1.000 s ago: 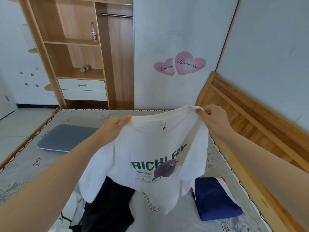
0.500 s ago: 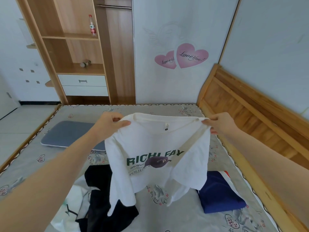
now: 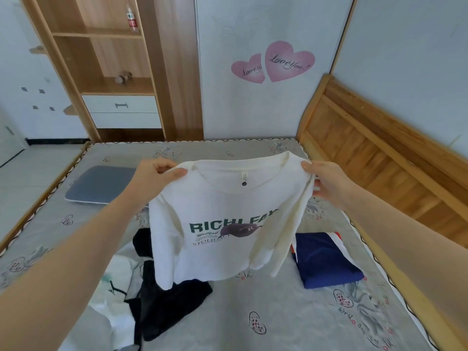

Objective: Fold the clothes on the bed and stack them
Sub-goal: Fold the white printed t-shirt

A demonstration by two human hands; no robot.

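Head view: the left hand [image 3: 154,177] and right hand [image 3: 326,179] each pinched a shoulder of the white T-shirt [image 3: 222,224], which hung above bare mattress [image 3: 253,300] between the black garment [image 3: 164,310] and the folded blue garment [image 3: 326,262].

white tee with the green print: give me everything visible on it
The white knit T-shirt with green RICHI lettering hangs unfolded above the grey patterned mattress, print facing the camera, with a purple graphic over the text and a small label inside the round collar. The left hand and right hand each pinch a shoulder. Its hem drapes over the black garment.
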